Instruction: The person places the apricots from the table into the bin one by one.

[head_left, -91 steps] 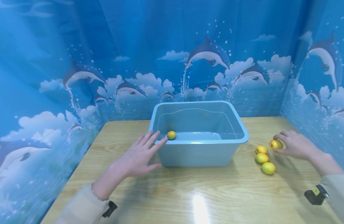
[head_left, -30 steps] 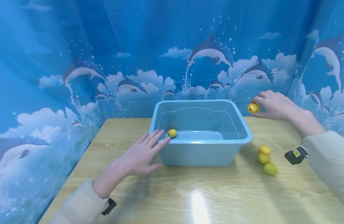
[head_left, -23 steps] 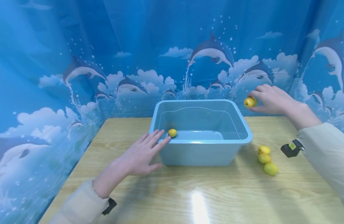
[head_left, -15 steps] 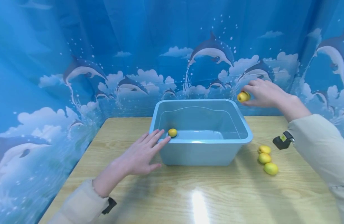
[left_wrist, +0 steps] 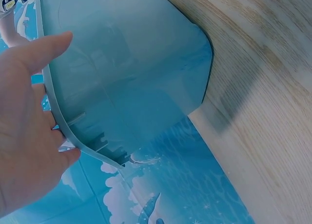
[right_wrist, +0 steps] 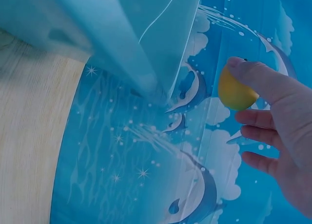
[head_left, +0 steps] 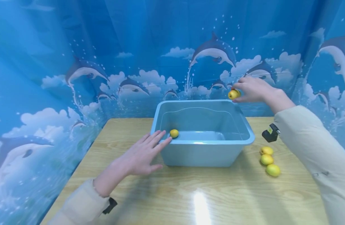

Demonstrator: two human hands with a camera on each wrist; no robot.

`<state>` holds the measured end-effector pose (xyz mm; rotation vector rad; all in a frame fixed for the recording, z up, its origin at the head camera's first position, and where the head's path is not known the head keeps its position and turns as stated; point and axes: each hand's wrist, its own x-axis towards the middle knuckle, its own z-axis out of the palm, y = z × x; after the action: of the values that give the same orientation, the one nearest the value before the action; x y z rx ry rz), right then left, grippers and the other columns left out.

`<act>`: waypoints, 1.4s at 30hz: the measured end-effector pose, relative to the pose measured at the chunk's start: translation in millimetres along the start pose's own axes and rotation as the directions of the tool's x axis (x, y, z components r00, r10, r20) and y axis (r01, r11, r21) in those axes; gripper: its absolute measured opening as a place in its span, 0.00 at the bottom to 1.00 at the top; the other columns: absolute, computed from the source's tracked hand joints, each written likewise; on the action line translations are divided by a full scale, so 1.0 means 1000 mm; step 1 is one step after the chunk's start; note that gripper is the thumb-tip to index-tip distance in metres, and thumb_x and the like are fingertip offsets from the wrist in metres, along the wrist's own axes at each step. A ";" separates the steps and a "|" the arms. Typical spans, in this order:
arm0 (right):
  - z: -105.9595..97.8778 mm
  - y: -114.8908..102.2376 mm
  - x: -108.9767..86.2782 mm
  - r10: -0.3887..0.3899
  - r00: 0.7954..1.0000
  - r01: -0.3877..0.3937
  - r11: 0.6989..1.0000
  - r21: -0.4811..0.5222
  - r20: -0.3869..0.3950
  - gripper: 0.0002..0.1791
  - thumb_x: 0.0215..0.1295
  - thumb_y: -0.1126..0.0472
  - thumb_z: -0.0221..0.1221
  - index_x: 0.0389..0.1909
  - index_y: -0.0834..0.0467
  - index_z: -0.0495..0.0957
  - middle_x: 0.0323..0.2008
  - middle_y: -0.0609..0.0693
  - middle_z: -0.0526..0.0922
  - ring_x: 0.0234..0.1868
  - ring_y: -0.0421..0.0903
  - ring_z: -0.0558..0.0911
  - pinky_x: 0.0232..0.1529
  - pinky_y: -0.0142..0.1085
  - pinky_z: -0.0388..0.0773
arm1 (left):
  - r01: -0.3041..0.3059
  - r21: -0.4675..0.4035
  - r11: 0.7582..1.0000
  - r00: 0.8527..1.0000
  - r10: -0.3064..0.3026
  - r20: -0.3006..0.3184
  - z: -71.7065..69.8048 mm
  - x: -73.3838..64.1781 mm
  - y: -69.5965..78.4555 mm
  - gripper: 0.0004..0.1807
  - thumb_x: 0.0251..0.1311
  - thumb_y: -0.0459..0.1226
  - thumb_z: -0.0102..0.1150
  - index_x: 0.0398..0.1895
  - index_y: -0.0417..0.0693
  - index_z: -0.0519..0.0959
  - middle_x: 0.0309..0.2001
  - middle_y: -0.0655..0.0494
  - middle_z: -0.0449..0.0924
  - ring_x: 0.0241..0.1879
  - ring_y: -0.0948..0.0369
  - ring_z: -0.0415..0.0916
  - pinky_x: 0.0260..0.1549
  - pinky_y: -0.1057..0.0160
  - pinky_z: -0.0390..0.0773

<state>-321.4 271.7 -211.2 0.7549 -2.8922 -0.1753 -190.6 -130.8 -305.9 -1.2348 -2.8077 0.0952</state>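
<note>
Left hand, fingers straight, stays at the near rim of a tub; the right hand, pinching a yellow fruit, has shifted left within the second, nearing the far right corner. Three fruits lie on the table, one fruit inside the tub, before dolphin curtains.

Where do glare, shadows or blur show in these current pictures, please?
Head view: a bright white glare streak on the table, a small highlight on the front rim of the bin, and a soft shadow right of it; left wrist view: a soft dark shadow on the table; right wrist view: the bin's near edge looks blurred.
</note>
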 end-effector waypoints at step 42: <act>0.047 0.031 -0.062 0.120 0.988 -0.122 0.992 0.020 0.095 0.28 0.61 0.46 0.58 0.52 0.64 0.75 0.46 0.65 0.74 0.47 0.65 0.71 0.41 0.58 0.71 | 0.191 -0.043 0.981 0.980 -0.188 0.069 -0.006 0.006 0.020 0.47 0.60 0.62 0.45 0.74 0.51 0.40 0.73 0.44 0.34 0.70 0.43 0.34 0.66 0.46 0.42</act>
<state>-291.0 332.4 -259.4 0.5872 -3.0239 -0.1641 -179.1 -112.9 -301.6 -0.9833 -2.9844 0.0559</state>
